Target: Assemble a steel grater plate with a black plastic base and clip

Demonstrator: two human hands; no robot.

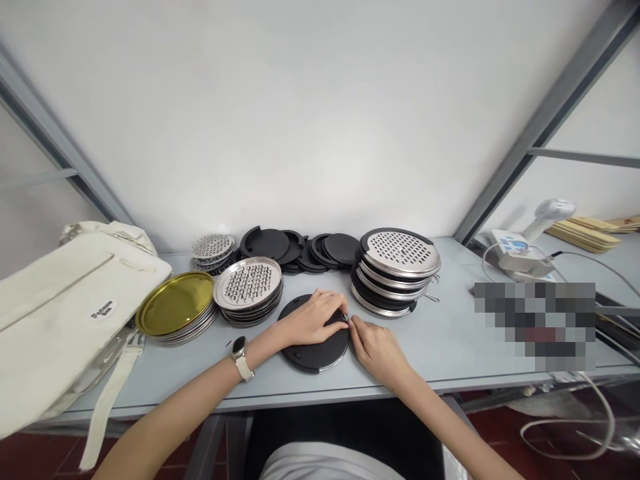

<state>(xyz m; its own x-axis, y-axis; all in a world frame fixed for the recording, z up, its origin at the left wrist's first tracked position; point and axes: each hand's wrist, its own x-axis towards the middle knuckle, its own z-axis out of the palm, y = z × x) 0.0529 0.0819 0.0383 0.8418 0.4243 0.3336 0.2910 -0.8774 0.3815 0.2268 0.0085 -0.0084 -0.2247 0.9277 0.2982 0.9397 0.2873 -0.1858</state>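
Note:
A round black disc (320, 350) with a metal rim showing at its lower right lies near the table's front edge. My left hand (317, 317) rests on top of it, thumb and fingers bent toward the right rim. At that rim, my right hand (377, 350) is closed, its fingertips pinching a small metal piece (346, 318) that is mostly hidden. Behind and to the right stands a stack of perforated metal plates and black discs (400, 253), with wire loops sticking out. To the left is a stack of grater plates (250, 283).
Gold-topped round plates (177, 303) are stacked at the left, beside a cream bag (95, 287) with a hanging strap. Black discs (267, 245) and small grater plates (213, 247) lie along the wall. A white scanner (553, 212), cables and a pixelated area are at the right.

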